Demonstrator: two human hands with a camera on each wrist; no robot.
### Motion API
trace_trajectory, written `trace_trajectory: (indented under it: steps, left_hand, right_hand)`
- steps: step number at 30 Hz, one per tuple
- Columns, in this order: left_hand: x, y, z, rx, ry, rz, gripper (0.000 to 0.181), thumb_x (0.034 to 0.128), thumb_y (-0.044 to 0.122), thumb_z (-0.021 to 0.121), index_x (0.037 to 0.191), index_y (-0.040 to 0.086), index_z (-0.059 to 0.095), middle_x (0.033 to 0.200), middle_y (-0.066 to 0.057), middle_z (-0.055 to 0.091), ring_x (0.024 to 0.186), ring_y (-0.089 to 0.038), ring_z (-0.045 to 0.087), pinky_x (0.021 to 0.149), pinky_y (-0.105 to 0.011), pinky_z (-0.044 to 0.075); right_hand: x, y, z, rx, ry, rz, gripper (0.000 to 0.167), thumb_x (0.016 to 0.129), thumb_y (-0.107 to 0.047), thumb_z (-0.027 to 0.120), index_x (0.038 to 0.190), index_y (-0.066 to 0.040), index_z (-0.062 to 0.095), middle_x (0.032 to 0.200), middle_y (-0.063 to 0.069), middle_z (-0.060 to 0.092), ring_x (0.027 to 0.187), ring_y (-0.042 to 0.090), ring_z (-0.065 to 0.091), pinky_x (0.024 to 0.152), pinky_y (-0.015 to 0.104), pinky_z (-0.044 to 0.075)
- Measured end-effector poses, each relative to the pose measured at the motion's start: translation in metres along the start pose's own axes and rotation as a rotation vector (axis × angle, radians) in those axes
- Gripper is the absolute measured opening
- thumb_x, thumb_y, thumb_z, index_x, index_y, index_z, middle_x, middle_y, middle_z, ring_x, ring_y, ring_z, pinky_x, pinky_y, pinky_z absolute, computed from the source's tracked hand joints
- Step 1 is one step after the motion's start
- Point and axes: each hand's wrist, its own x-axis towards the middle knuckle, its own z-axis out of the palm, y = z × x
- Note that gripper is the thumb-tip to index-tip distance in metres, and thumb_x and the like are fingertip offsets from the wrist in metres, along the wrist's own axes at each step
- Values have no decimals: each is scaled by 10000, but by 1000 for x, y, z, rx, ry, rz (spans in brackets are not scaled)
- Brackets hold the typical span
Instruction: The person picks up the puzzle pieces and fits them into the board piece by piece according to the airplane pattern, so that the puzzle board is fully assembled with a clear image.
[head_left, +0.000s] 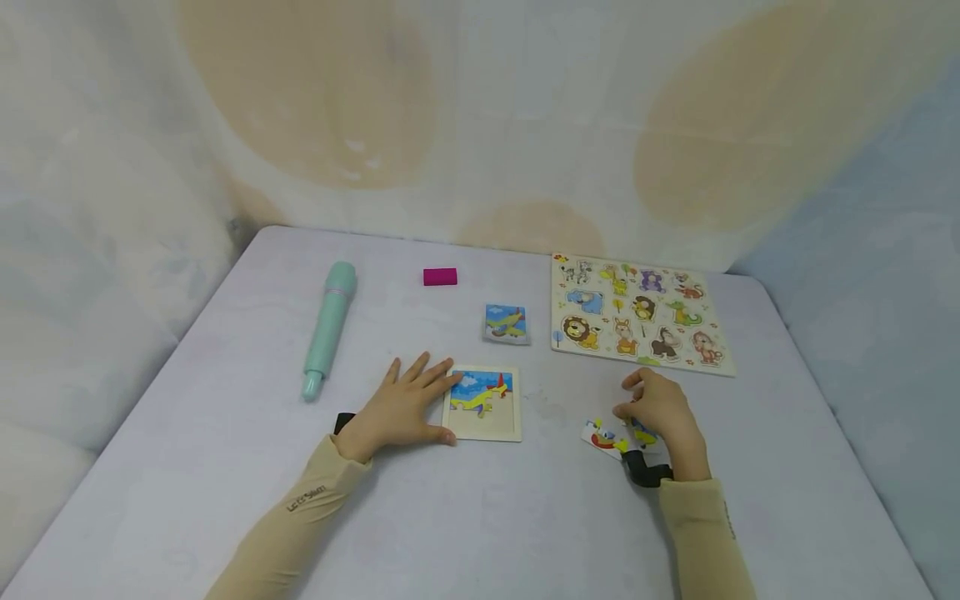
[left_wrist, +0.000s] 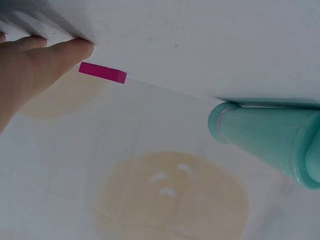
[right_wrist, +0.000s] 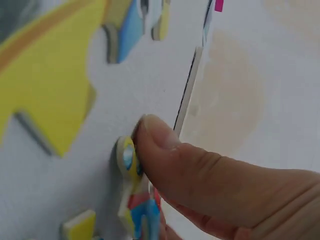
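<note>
My left hand [head_left: 405,408] lies spread with its fingertips and thumb at the left edge of a small wooden puzzle tray [head_left: 483,438]. Joined pieces of a yellow plane on blue [head_left: 472,386] fill the tray's upper part. Only some fingers of that hand [left_wrist: 40,65] show in the left wrist view. Over loose puzzle pieces [head_left: 602,436] on the right is my right hand [head_left: 663,408], fingers curled. The right wrist view shows that hand [right_wrist: 215,185] pinching a yellow, red and blue piece [right_wrist: 142,205]; its fingers are partly hidden behind the piece.
A small plane picture [head_left: 506,323] lies behind the tray, with a magenta block [head_left: 440,277] farther back. The animal puzzle board [head_left: 641,312] is at the back right. On the left lies a mint-green cylinder [head_left: 330,325], also in the left wrist view.
</note>
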Motion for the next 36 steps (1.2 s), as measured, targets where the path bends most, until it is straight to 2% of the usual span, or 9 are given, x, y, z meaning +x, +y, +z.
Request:
trace_trajectory:
  steps: [6, 9, 13, 17, 22, 26, 31, 36]
  left_hand:
    - [1, -1, 0, 3, -10, -10, 962, 731, 680, 689, 1515, 242, 343, 1621, 0, 233, 1510, -361, 117, 1146, -688, 75]
    - [0, -1, -1, 1, -14, -13, 962, 731, 678, 690, 1515, 241, 343, 1622, -2, 232, 1510, -362, 114, 1147, -687, 72]
    - [-2, -2, -2, 6, -13, -18, 962, 730, 677, 693, 1514, 243, 345, 1620, -2, 236, 1509, -361, 118, 1149, -683, 79]
    - [-3, -2, -3, 8, -9, -17, 960, 730, 674, 695, 1513, 241, 347, 1619, -3, 240, 1508, -364, 125, 1146, -685, 85]
    - [-2, 1, -3, -6, -3, -2, 955, 734, 673, 691, 1510, 230, 356, 1616, -13, 248, 1501, -380, 142, 1136, -699, 93]
    - [-2, 2, -3, -4, -2, 3, 952, 737, 677, 684, 1509, 225, 358, 1614, -21, 255, 1497, -389, 151, 1129, -705, 104]
    - [-3, 1, -4, 7, -2, 1, 959, 738, 682, 679, 1514, 226, 348, 1616, -19, 247, 1499, -385, 146, 1132, -701, 101]
    - [-2, 1, -3, 13, 2, 6, 945, 739, 677, 682, 1505, 222, 367, 1612, -23, 261, 1496, -389, 155, 1125, -708, 110]
  right_hand:
    - [1, -3, -5, 72, -7, -30, 317, 817, -224, 758, 1032, -18, 652, 935, 149, 653, 808, 237, 586, 637, 307, 446]
    - [6, -12, -1, 162, -22, -60, 318, 849, -256, 740, 1058, -34, 649, 1002, 164, 673, 810, 213, 614, 660, 299, 479]
    - [16, -38, 16, 319, -92, -155, 310, 879, -216, 719, 1090, -10, 624, 1025, 178, 701, 735, 161, 639, 693, 311, 547]
    - [23, -73, 40, 393, -179, -258, 229, 880, -135, 707, 1056, -9, 635, 917, 129, 695, 679, 143, 616, 668, 308, 555]
    - [29, -103, 63, 371, -209, -325, 163, 835, -89, 742, 970, -34, 669, 789, 56, 662, 614, 127, 570, 575, 249, 494]
    - [29, -116, 73, 349, -191, -327, 166, 805, -85, 770, 933, -46, 673, 743, 42, 658, 596, 114, 539, 543, 227, 432]
    - [27, -125, 80, 306, -127, -333, 174, 786, -72, 781, 915, -50, 667, 717, 34, 652, 595, 108, 531, 535, 221, 410]
    - [22, -128, 85, 151, -23, -360, 236, 764, -116, 810, 957, -76, 680, 760, 38, 608, 655, 141, 511, 581, 243, 387]
